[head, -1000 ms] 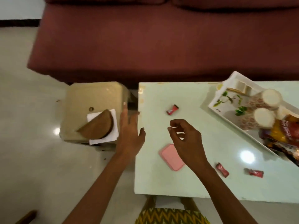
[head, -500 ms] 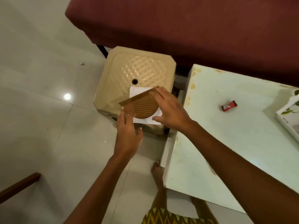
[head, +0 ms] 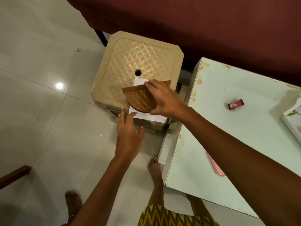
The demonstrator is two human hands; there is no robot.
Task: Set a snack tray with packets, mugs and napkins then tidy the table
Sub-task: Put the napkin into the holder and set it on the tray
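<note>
A brown half-round napkin holder (head: 141, 100) with white napkins (head: 146, 117) in it lies on a beige plastic stool (head: 138, 62) left of the table. My right hand (head: 164, 100) grips the holder from the right side, fingers over its top edge. My left hand (head: 128, 129) is open just below it, fingertips touching the napkins' near-left corner. A red snack packet (head: 235, 104) lies on the pale green table (head: 228, 136). The corner of the white tray (head: 291, 121) shows at the right edge.
A dark red sofa (head: 195, 22) runs along the back, close behind the stool and table. A pink flat object (head: 217, 167) lies on the table, partly hidden by my right forearm. My bare feet stand on the tiled floor. A wooden piece (head: 13, 176) pokes in at lower left.
My view has swung left from the table to the stool. My right hand crossed from the table and took hold of the napkin holder; my left hand came to the napkins' corner.
</note>
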